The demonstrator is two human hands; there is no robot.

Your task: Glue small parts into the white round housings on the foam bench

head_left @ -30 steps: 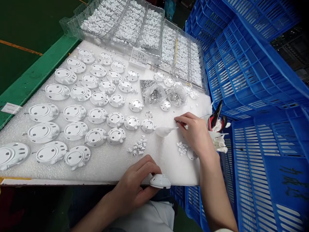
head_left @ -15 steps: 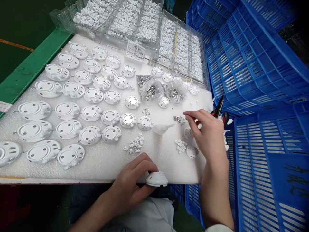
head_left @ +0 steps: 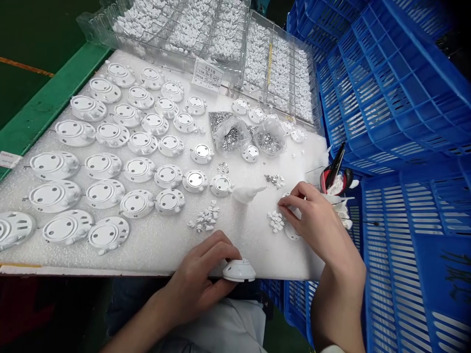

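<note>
My left hand (head_left: 208, 267) grips a round white plastic disc-shaped part (head_left: 239, 270) by its edge at the front of the table, thumb below and fingers above. My right hand (head_left: 312, 215) is over the right side of the table with thumb and forefinger pinched together. Its fingertips are beside a small pile of white plastic pieces (head_left: 275, 222); whatever they hold is too small to make out. Partly under this hand lies another round white part (head_left: 292, 232). A white bottle with a pointed nozzle (head_left: 244, 195) stands between the hands.
Rows of round white parts (head_left: 105, 193) cover the table's left. Bags of small metal pieces (head_left: 231, 137) lie mid-table, with a small metal pile (head_left: 272, 180) nearer. Clear trays of white pieces (head_left: 206, 34) stand behind. Blue crates (head_left: 386, 88) and black-handled pliers (head_left: 334, 166) are at right.
My right hand has moved down and toward me, from near the small metal pile to beside the white pieces. My left hand still holds the round white part in nearly the same place.
</note>
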